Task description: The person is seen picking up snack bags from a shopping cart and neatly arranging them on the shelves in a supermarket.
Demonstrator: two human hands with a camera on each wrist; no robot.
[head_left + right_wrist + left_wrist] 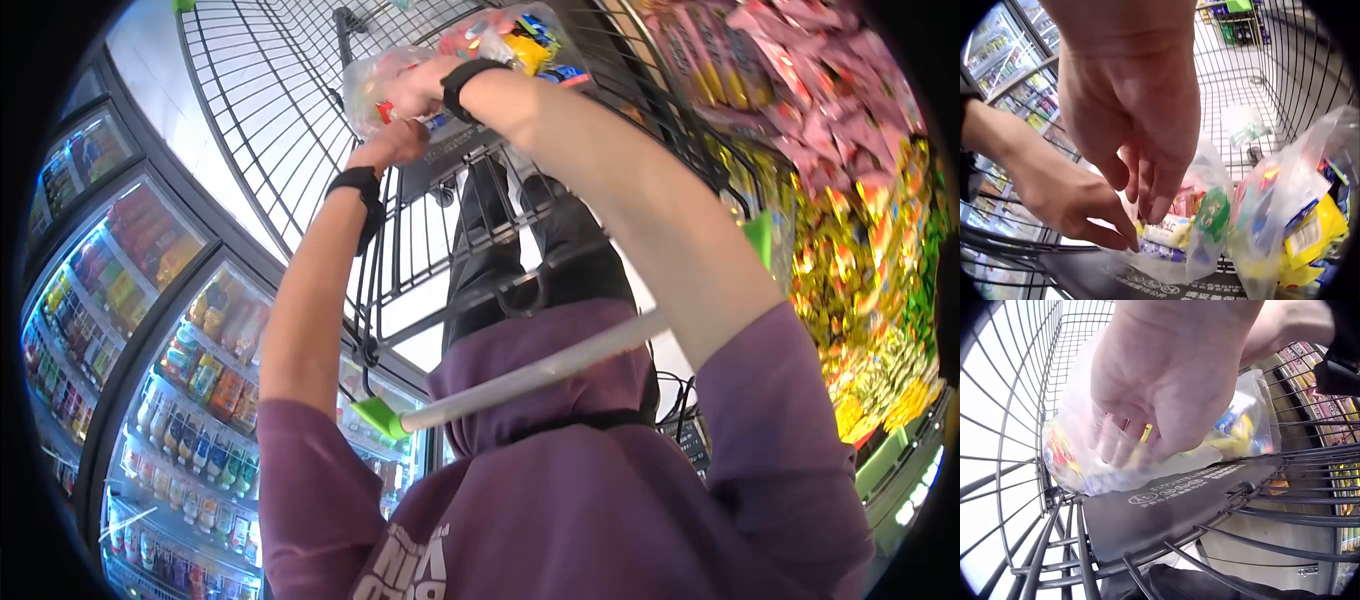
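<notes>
A clear plastic bag (1210, 159) of snack packets sits in the cart against its near end, and both hands are at its mouth. My left hand (1166, 387) pinches the bag's near edge, its fingertips partly behind the film in the left wrist view. Beside it, my right hand (1132, 112) reaches down into the opening with fingers slightly bent and thumb apart. Its fingertips are right at a white packet (1169, 231); nothing shows in its grasp. Below that lies a blue-purple packet (1163, 251), close to the left fingertips.
A second plastic bag (1260, 237) with a yellow packet (1316, 232) stands to the right. The black wire cart (235, 120) has a grey handle (540, 367) near my body. Drink fridges (190, 400) line the left; shelves of pink snack bags (810, 80) line the right.
</notes>
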